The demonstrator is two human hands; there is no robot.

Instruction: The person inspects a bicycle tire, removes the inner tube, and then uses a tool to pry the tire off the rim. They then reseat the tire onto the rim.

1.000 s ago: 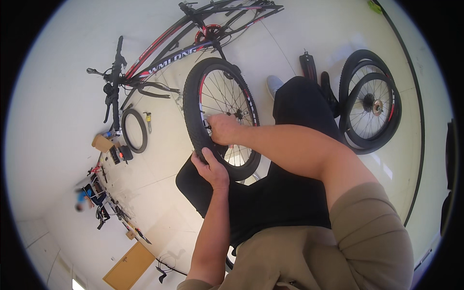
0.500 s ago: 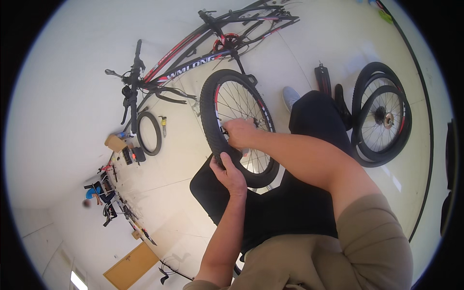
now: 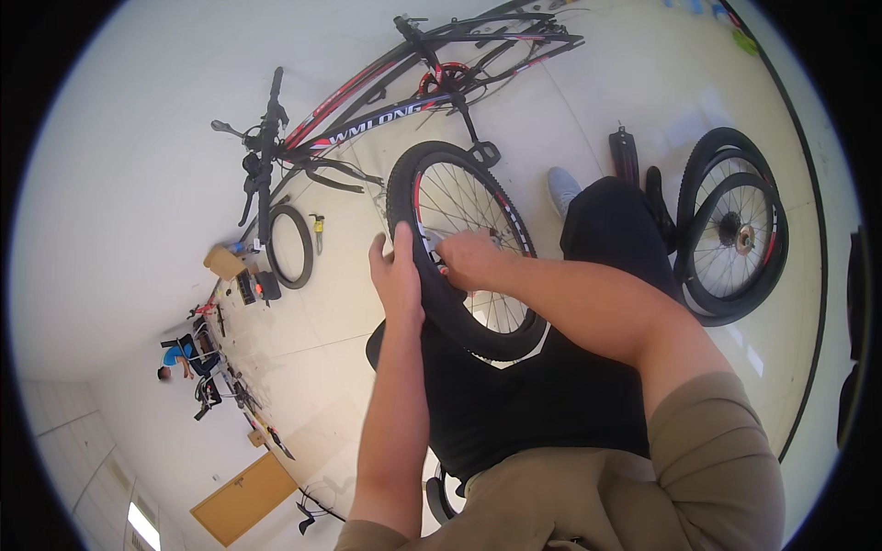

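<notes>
A bicycle wheel (image 3: 524,234) with a knobbly black tyre, thin spokes and a black, red and white rim stands tilted over my lap. My left hand (image 3: 398,280) lies along the tyre's outer left side, its fingertips pointing up and spread apart. On the inner side, my right hand (image 3: 473,260) reaches across the spokes and is closed close to the rim. Something greyish shows at its fingertips, but what the fingers hold is too hidden to name. My dark-trousered legs are behind and below the wheel.
Beyond the wheel lies a black and red bicycle frame (image 3: 377,126) with handlebars. To the right rest a wheel with a cassette (image 3: 744,241) and loose tyre, a black saddle (image 3: 658,207) and a grey shoe (image 3: 562,188). A tyre (image 3: 303,266) and cardboard box (image 3: 223,262) stand left.
My left hand has slid up along the tyre from its lower edge, and its fingers now point upward. The right hand stays closed at the rim. The view has shifted slightly.
</notes>
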